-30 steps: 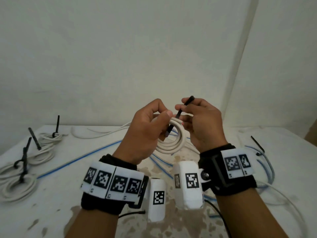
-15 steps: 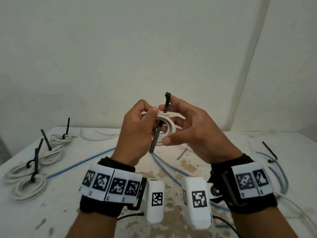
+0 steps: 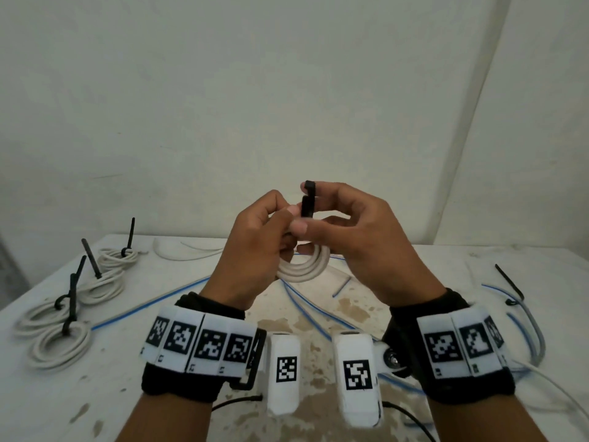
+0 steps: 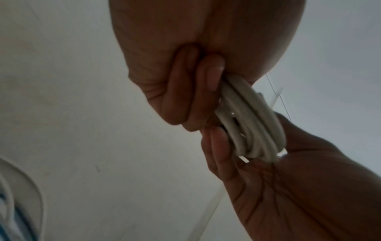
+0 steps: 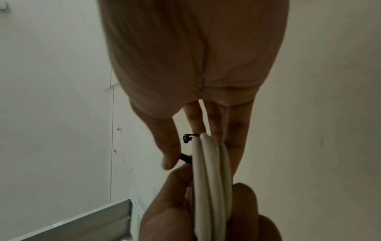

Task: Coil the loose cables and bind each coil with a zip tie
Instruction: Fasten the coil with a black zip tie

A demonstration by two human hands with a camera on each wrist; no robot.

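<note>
Both hands are raised above the table (image 3: 47, 393) with a small white cable coil (image 3: 306, 266) between them. My left hand (image 3: 255, 250) grips the coil, its fingers curled round the loops (image 4: 253, 117). My right hand (image 3: 353, 231) pinches a black zip tie (image 3: 308, 202) that is bent over the top of the coil, thumb on one side, forefinger on the other. In the right wrist view the tie's head (image 5: 187, 137) and strap show beside the white loops (image 5: 210, 179). Where the tie passes round the coil is hidden by fingers.
Three white coils bound with black zip ties (image 3: 57, 342) lie at the table's left. Loose blue cables (image 3: 153, 304) and a white cable (image 3: 178, 253) cross the middle. A grey-blue coil with a tie (image 3: 522, 311) lies at the right. Walls stand close behind.
The zip tie stood straight across the coil; now it is folded over so its two ends meet above. The coil hangs lower under the hands, and my right thumb has moved up onto the tie.
</note>
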